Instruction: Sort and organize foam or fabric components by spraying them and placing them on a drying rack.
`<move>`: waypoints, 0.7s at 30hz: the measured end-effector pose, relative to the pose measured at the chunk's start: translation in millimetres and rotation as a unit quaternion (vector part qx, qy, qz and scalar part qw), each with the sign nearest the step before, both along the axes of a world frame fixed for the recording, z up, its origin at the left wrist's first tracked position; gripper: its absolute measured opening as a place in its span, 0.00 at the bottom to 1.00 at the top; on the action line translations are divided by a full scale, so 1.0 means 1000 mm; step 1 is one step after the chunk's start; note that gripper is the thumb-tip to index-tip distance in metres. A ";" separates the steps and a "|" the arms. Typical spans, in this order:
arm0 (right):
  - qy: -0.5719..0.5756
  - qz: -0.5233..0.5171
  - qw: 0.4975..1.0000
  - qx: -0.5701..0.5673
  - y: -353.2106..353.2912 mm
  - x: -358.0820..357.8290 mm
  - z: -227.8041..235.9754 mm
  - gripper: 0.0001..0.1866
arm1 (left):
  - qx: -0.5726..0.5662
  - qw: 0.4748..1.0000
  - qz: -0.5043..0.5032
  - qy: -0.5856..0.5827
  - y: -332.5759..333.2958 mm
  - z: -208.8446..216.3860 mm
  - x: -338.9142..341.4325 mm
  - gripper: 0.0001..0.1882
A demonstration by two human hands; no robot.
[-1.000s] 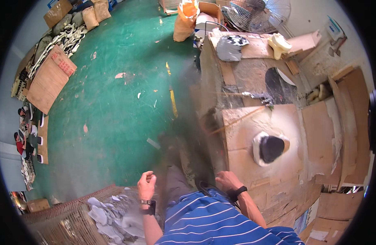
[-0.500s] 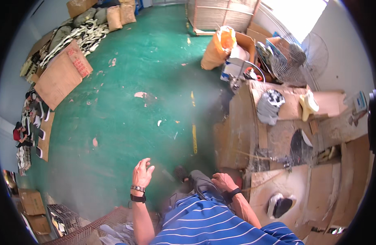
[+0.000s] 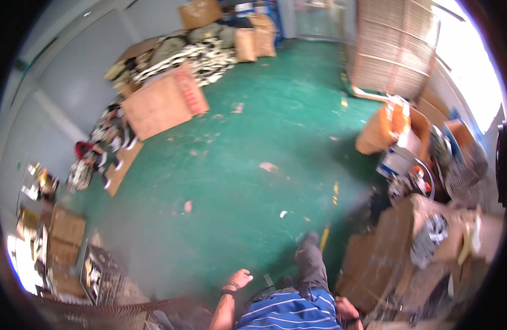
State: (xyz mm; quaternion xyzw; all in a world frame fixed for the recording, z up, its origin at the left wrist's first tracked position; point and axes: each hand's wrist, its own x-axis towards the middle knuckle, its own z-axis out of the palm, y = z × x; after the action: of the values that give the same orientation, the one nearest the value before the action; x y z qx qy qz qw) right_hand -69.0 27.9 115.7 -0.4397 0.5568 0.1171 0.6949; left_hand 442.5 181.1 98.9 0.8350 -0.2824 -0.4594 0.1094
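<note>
My left hand [image 3: 241,278] hangs over the green floor [image 3: 248,220], its fingers loosely bent and apart, with nothing seen in it. Beside my right hip, my right hand [image 3: 347,308] is low and blurred near the lower edge; its fingers are too smeared to read. Nearest to that hand is the cardboard-covered bench [image 3: 369,269]. A grey plastic bag [image 3: 428,242] and a yellowish shoe last [image 3: 470,241] lie on the bench. One leg in grey trousers [image 3: 311,267] is stretched ahead of me.
On the right stand an orange-lined sack [image 3: 377,132] and a slatted rack [image 3: 394,49]. Cardboard sheets [image 3: 157,107] lean on a heap of black-and-white pieces [image 3: 193,60] at the far left. A person in red [image 3: 87,151] sits by the left wall. Boxes [image 3: 67,225] stand below.
My view has swung left and up, so the room shifts right and down in it. One leg now reaches forward. Both hands sit lower in the picture.
</note>
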 end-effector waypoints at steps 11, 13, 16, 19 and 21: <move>-0.214 0.096 0.969 0.075 -0.256 0.134 0.161 0.15 | 0.152 0.943 -0.288 -0.065 -0.069 -0.022 0.015 0.16; -0.215 0.224 0.944 -0.108 -0.280 0.159 0.165 0.08 | 0.150 0.965 -0.205 -0.063 -0.111 -0.015 0.029 0.16; -0.233 0.171 0.940 -0.180 -0.307 0.166 0.168 0.07 | 0.076 0.997 0.017 -0.029 -0.155 -0.023 0.045 0.17; -0.246 0.066 0.925 -0.282 -0.319 0.164 0.165 0.07 | -0.055 0.964 0.258 0.034 -0.195 -0.026 0.058 0.20; -0.231 0.006 0.921 -0.313 -0.317 0.162 0.177 0.07 | -0.079 0.928 0.351 0.101 -0.234 -0.014 0.068 0.18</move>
State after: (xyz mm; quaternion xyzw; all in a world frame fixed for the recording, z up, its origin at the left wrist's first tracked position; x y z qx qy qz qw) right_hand 92.9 -289.4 292.7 -0.6529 0.3863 -0.1635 0.6307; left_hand 510.6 -52.9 85.1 0.8188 0.0060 -0.4494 0.3571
